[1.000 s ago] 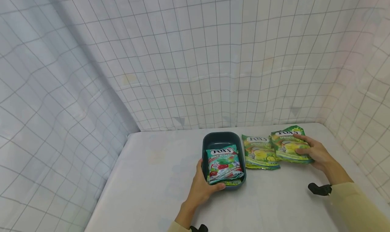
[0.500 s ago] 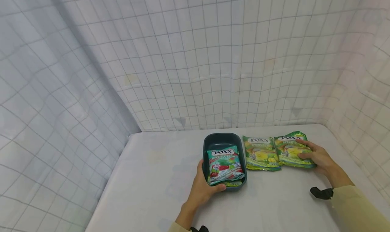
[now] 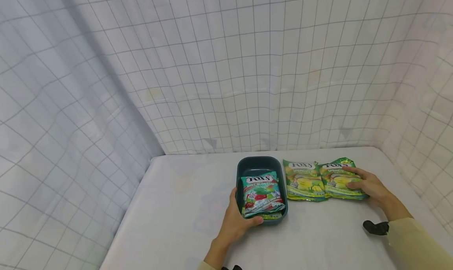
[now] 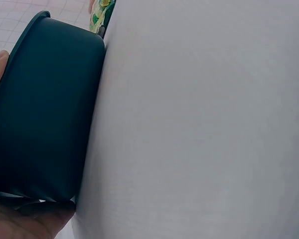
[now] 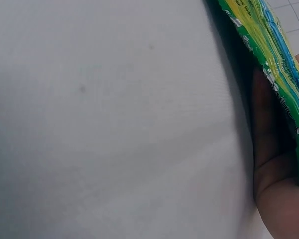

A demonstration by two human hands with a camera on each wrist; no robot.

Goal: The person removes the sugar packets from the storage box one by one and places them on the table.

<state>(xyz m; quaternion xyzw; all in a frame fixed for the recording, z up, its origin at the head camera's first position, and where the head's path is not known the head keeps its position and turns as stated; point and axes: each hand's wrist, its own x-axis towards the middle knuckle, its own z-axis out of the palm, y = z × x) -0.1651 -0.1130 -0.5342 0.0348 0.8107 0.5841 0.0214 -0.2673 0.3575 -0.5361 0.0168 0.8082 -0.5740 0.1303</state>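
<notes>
My left hand (image 3: 234, 224) grips the near left corner of a dark teal plastic tub (image 3: 255, 161), thumb on the front rim and fingers along its side. The left wrist view shows the tub's outer wall (image 4: 47, 109) close up. Inside the tub, a teal mint blossom candy bag (image 3: 262, 193) lies on top of a green one, mostly hidden. To the right, my right hand (image 3: 371, 187) holds a green-yellow candy bag (image 3: 337, 179) by its right side. In the right wrist view, fingers lie under the bag's edge (image 5: 269, 69).
Another green-yellow candy bag (image 3: 303, 181) lies between the tub and the held bag, its edge against the held one. White cloth covers the table (image 3: 177, 215). Gridded white curtains (image 3: 247, 85) stand behind and at both sides.
My right hand has brought its candy bag down and slightly right, level with the neighbouring bag. The left hand keeps its grip on the tub. The head view has shifted slightly.
</notes>
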